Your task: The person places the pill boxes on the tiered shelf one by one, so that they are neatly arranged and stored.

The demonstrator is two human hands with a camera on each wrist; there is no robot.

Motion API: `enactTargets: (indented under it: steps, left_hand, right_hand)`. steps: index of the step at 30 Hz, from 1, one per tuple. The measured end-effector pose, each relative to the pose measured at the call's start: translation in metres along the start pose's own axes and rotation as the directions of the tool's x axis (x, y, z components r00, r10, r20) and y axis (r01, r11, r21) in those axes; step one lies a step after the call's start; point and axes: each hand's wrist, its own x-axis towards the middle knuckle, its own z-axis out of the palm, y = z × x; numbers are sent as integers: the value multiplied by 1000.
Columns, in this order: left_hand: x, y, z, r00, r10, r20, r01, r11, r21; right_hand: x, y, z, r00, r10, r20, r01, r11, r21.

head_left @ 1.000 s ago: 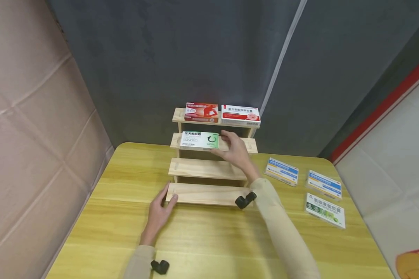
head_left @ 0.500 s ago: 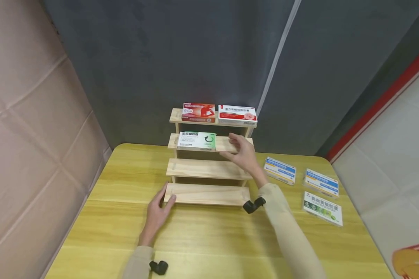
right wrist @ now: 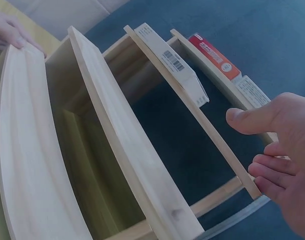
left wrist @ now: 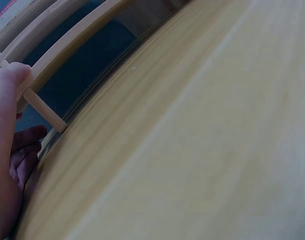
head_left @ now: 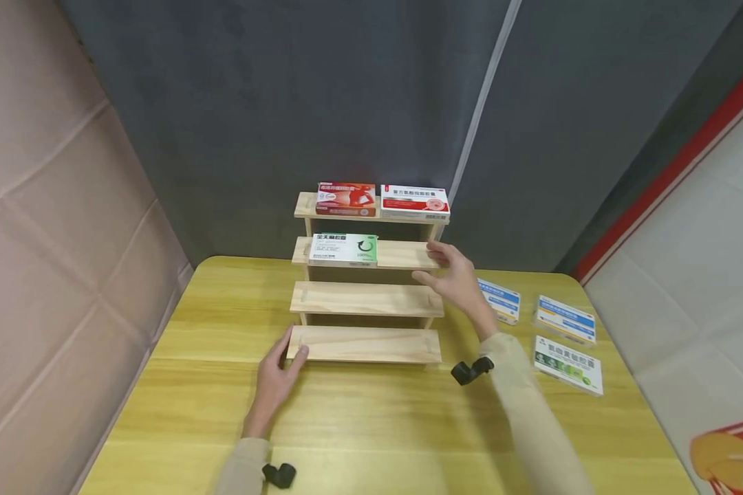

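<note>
Soft light casts a pale sheen on the desk [head_left: 371, 426]; dimmer wrist views bow the shelf [right wrist: 137, 150].

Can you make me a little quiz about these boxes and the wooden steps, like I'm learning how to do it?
1. Count: how many boxes lie on the wooden rack?
2. True or false: the right hand is holding a box.
3. Fill in: the left hand grips the ___ step.

Key:
1. Three: a red box and a red-and-white box on the top step, and a green-and-white box on the second step.
2. False; it holds nothing.
3. Lowest.
</note>
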Motion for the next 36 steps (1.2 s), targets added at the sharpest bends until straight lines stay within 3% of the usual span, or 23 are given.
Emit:
enactTargets:
  steps: [13, 20, 26, 36]
  left_hand:
    - [-1, 1, -1, 1000, 22, 8, -22, 1000, 1]
    - [-1, 3, -1, 1000, 15, 2, -15, 1000, -10]
    - [-1, 5, -1, 1000, 14, 4, -14, 1000, -13]
    - [-1, 2, -1, 1000, 22, 3, -22, 1000, -2]
  right_hand:
    - [-10, 17, -21, 998, 41, -38, -42, 999, -20]
    - [-18, 27, -36, 998, 16, -63, -18, 999, -33]
    - [-28, 36, -52, 998, 25, -63, -24, 1000, 8]
    - [-49, 45, -72, 995, 83, -53, -84, 996, -27]
